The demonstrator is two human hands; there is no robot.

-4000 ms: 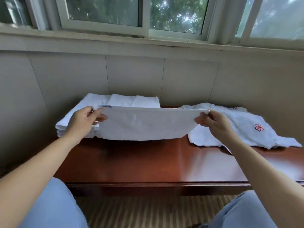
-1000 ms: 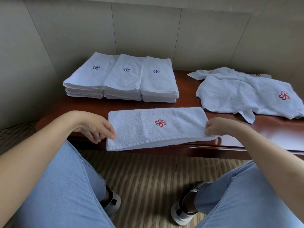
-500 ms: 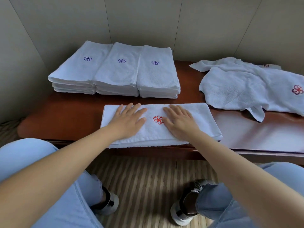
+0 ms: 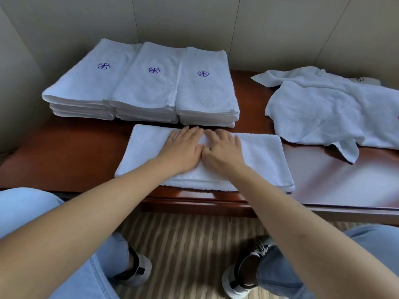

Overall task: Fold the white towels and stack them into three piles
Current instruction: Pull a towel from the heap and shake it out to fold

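A half-folded white towel [image 4: 262, 157] lies flat along the front edge of the brown table [image 4: 64, 156]. My left hand [image 4: 183, 148] and my right hand [image 4: 223, 151] rest palm-down side by side on its middle, thumbs touching, fingers spread and flat; they cover its red emblem. Behind it stand three piles of folded white towels with purple emblems: left pile [image 4: 90, 83], middle pile [image 4: 149, 83], right pile [image 4: 205, 87]. A heap of unfolded white towels [image 4: 330, 111] lies at the right.
A beige panelled wall runs close behind the table. Bare table surface shows at the front left and at the front right [image 4: 345, 184]. My knees in blue jeans and my shoes are below the table edge, over a striped floor [image 4: 187, 251].
The towel was laid down on the table's front edge. My hands went from its ends to flat on top, then slid together to the middle, covering the red emblem.
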